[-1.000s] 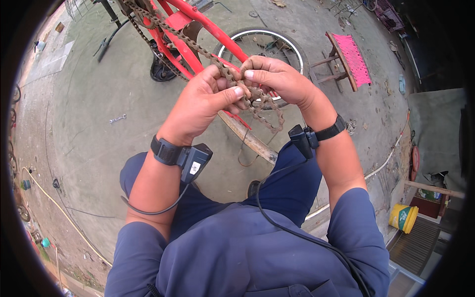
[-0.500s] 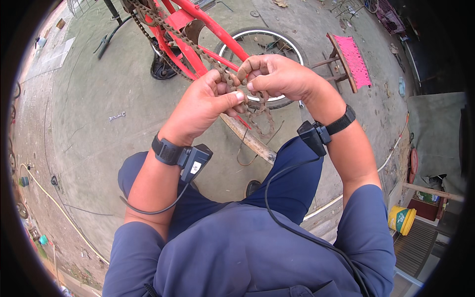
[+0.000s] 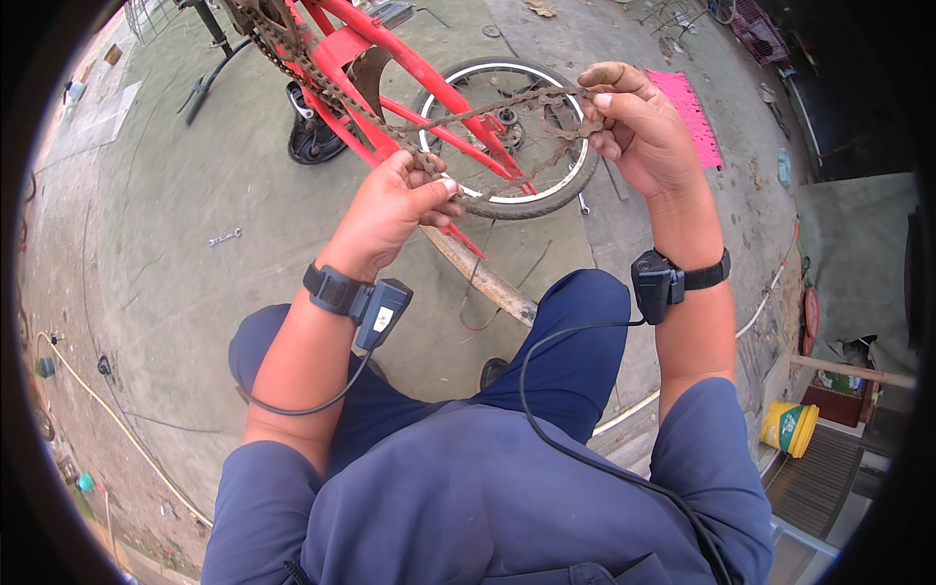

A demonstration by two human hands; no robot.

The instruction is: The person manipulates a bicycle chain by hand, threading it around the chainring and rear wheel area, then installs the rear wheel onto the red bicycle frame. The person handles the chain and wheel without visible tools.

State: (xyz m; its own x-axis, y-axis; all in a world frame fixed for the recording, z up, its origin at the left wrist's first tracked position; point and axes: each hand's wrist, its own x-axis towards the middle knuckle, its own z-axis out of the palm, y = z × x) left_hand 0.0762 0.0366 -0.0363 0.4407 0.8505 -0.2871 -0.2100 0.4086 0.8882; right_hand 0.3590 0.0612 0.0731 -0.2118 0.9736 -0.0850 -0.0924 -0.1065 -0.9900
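A rusty bicycle chain (image 3: 507,100) runs along a red bicycle frame (image 3: 426,73) and out to both my hands. My left hand (image 3: 405,202) pinches it just below the frame's rear fork. Out to the right, my right hand (image 3: 637,122) is closed on another stretch of the same chain. Between the two hands the chain forms a stretched loop, its lower run sagging. Behind the loop, a wheel with a black tyre (image 3: 546,208) and white rim lies flat on the ground. Part of the chain inside my fingers is hidden.
A small open-ended wrench (image 3: 225,237) lies on the floor at left. A black saddle (image 3: 310,146) is beside the frame. A stool with a pink woven seat (image 3: 690,122) stands at right. A wooden pole (image 3: 478,276) lies before my knees; a yellow bucket (image 3: 788,428) sits at far right.
My right hand has moved right and slightly up, away from my left hand, drawing the chain out into a loop. My left hand stays nearly in place, holding the chain.
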